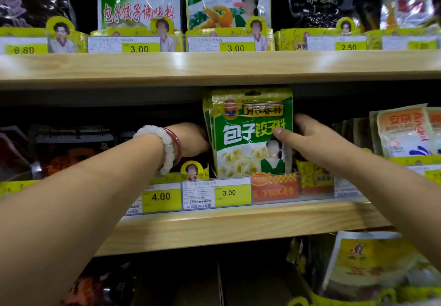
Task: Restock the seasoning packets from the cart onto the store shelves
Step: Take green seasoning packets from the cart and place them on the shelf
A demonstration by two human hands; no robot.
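A stack of green and white seasoning packets (pixel 248 136) stands upright on the middle shelf (pixel 238 224), above a 3.00 price tag. My right hand (pixel 307 138) grips the stack's right edge, thumb across the front packet and fingers behind. My left hand (pixel 191 141), its wrist wearing a white bead bracelet and a red bangle, reaches in at the stack's left side; its fingers are hidden behind the packets. The cart is out of view.
The upper shelf (pixel 214 67) carries green seasoning packets (pixel 229 0) and dark bags behind yellow price holders. Dark packets (pixel 71 148) fill the middle shelf's left, pale orange packets (pixel 403 133) its right. Yellow packets (pixel 372 265) sit on the lower shelf.
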